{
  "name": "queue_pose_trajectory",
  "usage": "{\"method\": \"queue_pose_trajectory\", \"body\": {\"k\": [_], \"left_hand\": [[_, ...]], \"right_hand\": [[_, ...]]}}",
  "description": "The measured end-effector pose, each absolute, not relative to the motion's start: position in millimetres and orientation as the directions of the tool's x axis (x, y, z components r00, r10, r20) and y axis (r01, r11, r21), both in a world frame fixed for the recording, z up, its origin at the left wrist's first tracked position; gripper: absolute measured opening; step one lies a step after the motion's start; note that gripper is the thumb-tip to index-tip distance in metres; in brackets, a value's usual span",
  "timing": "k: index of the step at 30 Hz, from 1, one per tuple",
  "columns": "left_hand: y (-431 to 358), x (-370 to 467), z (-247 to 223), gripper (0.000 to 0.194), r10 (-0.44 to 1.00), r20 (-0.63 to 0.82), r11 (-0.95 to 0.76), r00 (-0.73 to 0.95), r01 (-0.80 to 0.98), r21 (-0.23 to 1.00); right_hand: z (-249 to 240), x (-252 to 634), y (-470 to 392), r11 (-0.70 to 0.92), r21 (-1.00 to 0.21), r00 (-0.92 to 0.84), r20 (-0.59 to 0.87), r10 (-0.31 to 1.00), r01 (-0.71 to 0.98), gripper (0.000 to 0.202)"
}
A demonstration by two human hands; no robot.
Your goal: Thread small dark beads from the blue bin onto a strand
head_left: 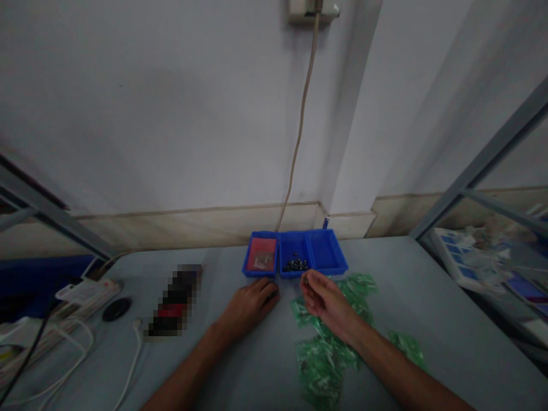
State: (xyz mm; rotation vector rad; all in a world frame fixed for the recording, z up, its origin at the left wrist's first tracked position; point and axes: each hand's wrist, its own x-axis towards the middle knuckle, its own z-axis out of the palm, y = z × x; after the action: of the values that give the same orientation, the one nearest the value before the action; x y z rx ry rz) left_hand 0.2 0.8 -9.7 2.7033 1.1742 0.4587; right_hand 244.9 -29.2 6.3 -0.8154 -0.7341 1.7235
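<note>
Small dark parts [296,265]: middle blue compartment [294,244], just beyond and left of right hand [326,298], the nearer; fingers curled narrow, contents unclear. Left hand [250,302]: palm-down, loosely bent, grip indeterminable.

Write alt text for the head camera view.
Over a grey table, a curled right hand is near green plastic bags and a divided blue tray holding small dark parts; the left hand is by a blue bin containing a red packet.
</note>
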Motion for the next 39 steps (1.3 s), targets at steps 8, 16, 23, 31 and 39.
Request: {"method": "queue_pose_trajectory", "body": {"k": [8, 16, 23, 31, 39], "left_hand": [[1.0, 1.0, -9.4, 0.015, 0.736, 0.181, -0.677, 0.653, 0.702, 0.219], [1.7, -0.2, -12.9, 0.015, 0.728, 0.199, -0.686, 0.657, 0.691, 0.227], [0.2, 0.6, -10.4, 0.013, 0.74, 0.165, -0.671, 0.652, 0.706, 0.226], [1.1, 0.7, -10.8, 0.013, 0.738, 0.19, -0.674, 0.647, 0.694, 0.253], [0.3, 1.5, -7.6, 0.013, 0.737, 0.201, -0.676, 0.646, 0.691, 0.256]], "right_hand": [[7.2, 244.9, -31.8, -0.143, -0.897, -0.17, -0.078, 0.982, -0.418, 0.033], [10.0, 245.0, -32.1, -0.194, -0.858, -0.205, -0.106, 0.973, -0.475, 0.03], [6.1, 246.7, -30.8, -0.238, -0.817, -0.225, -0.137, 0.965, -0.525, 0.031], [8.9, 247.3, -31.4, -0.191, -0.825, -0.209, -0.09, 0.974, -0.532, 0.03], [9.7, 247.2, -35.3, -0.206, -0.837, -0.246, -0.088, 0.965, -0.508, 0.024]]}}
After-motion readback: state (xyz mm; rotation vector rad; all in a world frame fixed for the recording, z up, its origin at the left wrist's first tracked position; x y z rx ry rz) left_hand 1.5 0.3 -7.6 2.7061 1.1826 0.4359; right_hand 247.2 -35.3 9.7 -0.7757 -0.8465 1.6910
